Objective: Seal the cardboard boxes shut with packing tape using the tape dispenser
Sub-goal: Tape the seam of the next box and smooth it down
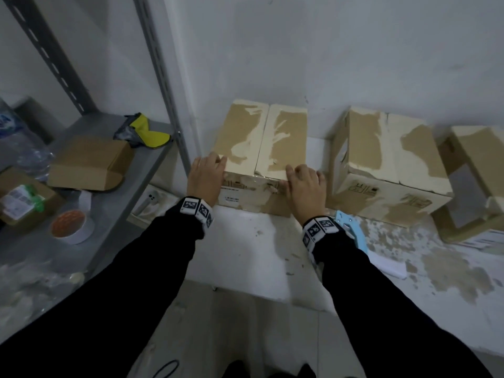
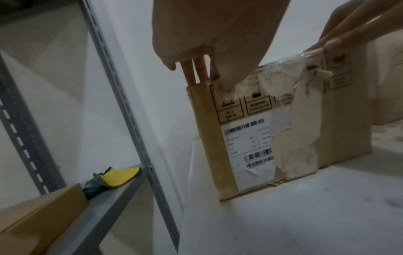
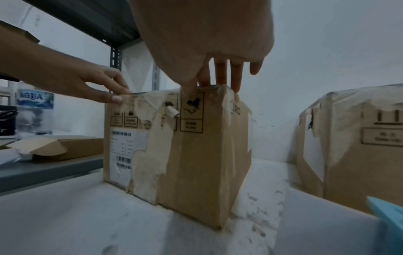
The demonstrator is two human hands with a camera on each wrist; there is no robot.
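A worn cardboard box [image 1: 261,137] [image 2: 344,129] [image 3: 196,155] stands on the white table against the wall, flaps closed. A strip of clear tape [image 2: 311,53] [image 3: 152,94] runs along its near top edge. My left hand [image 1: 206,173] [image 2: 207,34] [image 3: 76,81] rests on the near left corner, fingers on top and thumb on the front face. At the near right corner my right hand [image 1: 304,184] [image 3: 207,34] [image 2: 353,25] presses the same way. The light blue tape dispenser [image 1: 351,227] [image 3: 388,208] lies on the table behind my right wrist, partly hidden by it.
Two more cardboard boxes [image 1: 387,165] [image 1: 474,181] stand to the right along the wall. A grey metal shelf [image 1: 117,200] on the left holds a flat carton [image 1: 90,162], a yellow cloth [image 1: 148,130], a white roll [image 1: 72,226] and a water bottle [image 3: 35,110].
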